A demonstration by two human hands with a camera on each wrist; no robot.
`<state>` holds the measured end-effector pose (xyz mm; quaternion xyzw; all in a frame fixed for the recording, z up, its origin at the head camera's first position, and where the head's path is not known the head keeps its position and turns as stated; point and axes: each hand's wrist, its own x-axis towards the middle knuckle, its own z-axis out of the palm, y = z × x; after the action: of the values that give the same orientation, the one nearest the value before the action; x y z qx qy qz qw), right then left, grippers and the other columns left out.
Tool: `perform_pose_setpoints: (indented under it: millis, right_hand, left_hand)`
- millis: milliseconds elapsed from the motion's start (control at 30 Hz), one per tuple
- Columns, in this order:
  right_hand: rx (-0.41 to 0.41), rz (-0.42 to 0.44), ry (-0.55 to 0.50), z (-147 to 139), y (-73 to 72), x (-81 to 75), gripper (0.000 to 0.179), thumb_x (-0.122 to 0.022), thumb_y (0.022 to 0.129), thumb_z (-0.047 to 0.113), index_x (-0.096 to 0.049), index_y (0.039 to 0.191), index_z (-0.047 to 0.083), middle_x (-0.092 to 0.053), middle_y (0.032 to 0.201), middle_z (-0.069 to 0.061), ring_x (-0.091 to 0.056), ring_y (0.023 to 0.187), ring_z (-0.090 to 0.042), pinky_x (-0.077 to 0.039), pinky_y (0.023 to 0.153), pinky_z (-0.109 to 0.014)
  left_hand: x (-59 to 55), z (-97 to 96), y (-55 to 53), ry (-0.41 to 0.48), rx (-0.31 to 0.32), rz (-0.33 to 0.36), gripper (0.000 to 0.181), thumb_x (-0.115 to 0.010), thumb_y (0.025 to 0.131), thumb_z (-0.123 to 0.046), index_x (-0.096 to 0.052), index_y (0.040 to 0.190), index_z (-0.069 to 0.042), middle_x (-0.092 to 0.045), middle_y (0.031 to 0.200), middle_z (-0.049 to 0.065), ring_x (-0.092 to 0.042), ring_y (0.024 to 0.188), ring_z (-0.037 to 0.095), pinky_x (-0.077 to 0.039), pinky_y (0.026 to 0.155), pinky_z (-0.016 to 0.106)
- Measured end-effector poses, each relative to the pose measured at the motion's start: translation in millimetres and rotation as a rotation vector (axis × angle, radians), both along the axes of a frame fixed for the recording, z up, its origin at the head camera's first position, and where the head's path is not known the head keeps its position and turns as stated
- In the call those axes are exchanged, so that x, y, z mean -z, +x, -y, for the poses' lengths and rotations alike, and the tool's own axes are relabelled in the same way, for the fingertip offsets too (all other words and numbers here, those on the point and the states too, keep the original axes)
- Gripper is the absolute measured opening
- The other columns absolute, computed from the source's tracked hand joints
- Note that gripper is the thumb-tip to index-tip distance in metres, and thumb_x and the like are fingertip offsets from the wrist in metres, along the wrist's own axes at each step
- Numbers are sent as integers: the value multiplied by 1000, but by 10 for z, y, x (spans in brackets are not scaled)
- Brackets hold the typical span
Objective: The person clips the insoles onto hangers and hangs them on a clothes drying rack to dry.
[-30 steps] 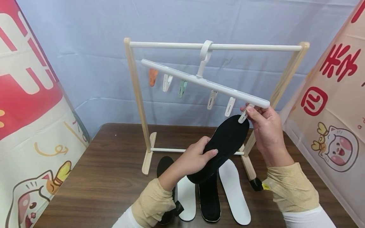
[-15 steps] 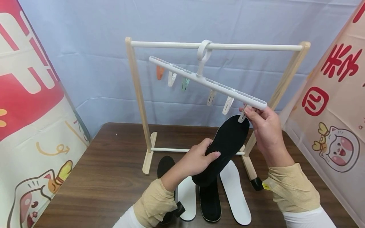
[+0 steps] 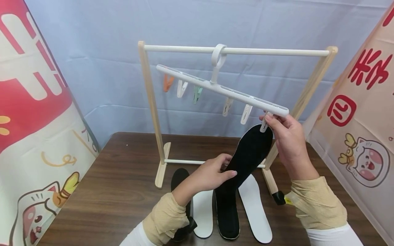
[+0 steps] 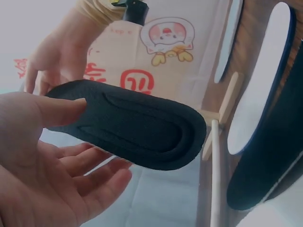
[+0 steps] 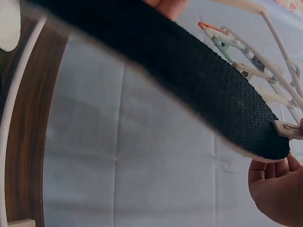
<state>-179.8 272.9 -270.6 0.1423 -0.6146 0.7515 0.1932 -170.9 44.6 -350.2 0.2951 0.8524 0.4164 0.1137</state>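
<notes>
At the hanger's right end my right hand pinches a white clothespin, whose tip overlaps the upper end of a black insole. The insole hangs at a slant below it. At the insole's lower left edge is my left hand, thumb over its face and fingers loosely extended behind. In the left wrist view, the left hand shows spread, relaxed fingers under the black insole. In the right wrist view, the clothespin sits over the insole's end, with fingertips of the right hand beneath.
A white clip hanger tilts down to the right from the rack's top bar. Orange, white and green clothespins dangle from it. On the brown table lie black insoles and white insoles below the hands.
The insole has swung slightly right and hangs steeper. My left hand's fingers have loosened along its edge. The right hand still pinches the clothespin, and the hanger has turned slightly.
</notes>
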Motion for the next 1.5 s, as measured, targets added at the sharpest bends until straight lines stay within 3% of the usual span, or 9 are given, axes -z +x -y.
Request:
perform_pose_setpoints:
  millis: [367,700,867,1167,1500]
  right_hand:
    - [86,22,116,-28,-19,3,8,-65,99,10,-71,102,14,-74,93,4,-63,99,-11,-42,91,-20]
    - [120,59,184,-30,-41,15,7,-66,99,15,-68,106,15,-72,97,7,-64,103,-9,-42,91,-17]
    - [118,62,162,-33,-47,16,12,-66,99,13,-67,110,13,-70,98,7,-66,102,-7,-43,92,-15]
    - [96,59,132,-46,-47,20,12,-67,98,11,-68,109,16,-69,101,6,-64,102,-7,-45,91,-15]
    - [105,65,170,-61,-45,16,12,-67,99,14,-63,109,9,-67,103,4,-62,104,-8,-44,92,-15]
  left_hand:
    - [97,233,-55,-2,-37,16,49,-61,103,-35,-49,144,-11,-62,136,0,-60,123,19,-50,98,40]
    - [218,509,-47,-13,-116,10,45,-62,103,-29,-51,142,-9,-64,131,7,-59,119,24,-49,97,46]
    - [260,661,-27,-2,-169,-14,44,-64,101,-29,-54,138,-6,-65,128,8,-61,117,25,-49,98,47]
    - [368,879,4,-5,-202,-41,41,-66,100,-25,-57,135,-5,-66,123,9,-63,111,24,-50,93,46]
    - [402,1003,52,-14,-234,-52,37,-67,99,-22,-59,132,-7,-65,127,8,-63,109,24,-51,92,46]
